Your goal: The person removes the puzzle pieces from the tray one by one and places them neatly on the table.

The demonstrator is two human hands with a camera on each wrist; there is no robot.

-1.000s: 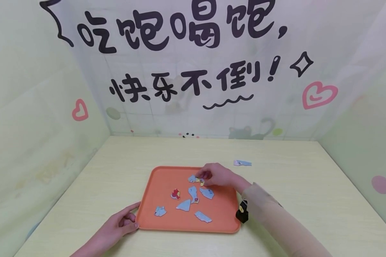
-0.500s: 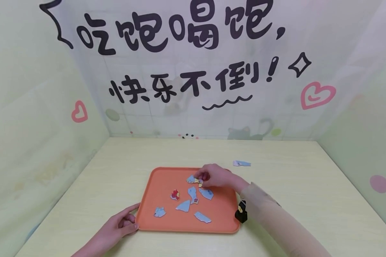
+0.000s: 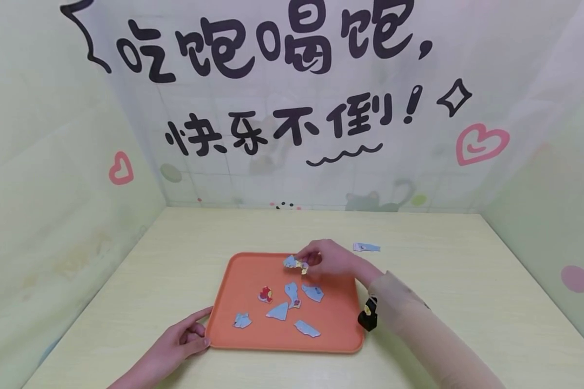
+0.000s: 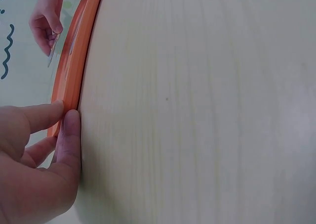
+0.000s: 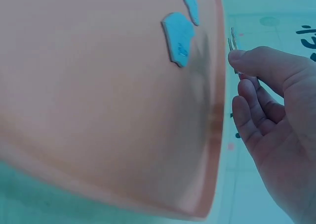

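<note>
If my left hand point(image 3: 187, 335), thumb and fingers gripping the rectangular orange plastic tray point(image 3: 243, 340) at its eight-o'clock corner, jerks, the loose flat pale-blue pieces point(image 3: 278, 312) could slide. Beyond, my right hand point(image 3: 330, 259) pinches a jagged, flat blue-and-yellow piece point(image 3: 293, 263), perhaps two joined, above the twelve-o'clock side; too light a grip might drop it.

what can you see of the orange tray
The tray is orange, shallow and roughly rectangular, with rounded corners and a low raised rim; it looks like smooth plastic. It lies flat on the pale wood-look table. Six loose flat pieces lie spread inside. The left hand holds it near its near left corner; the right hand hides part of its far rim.
</note>
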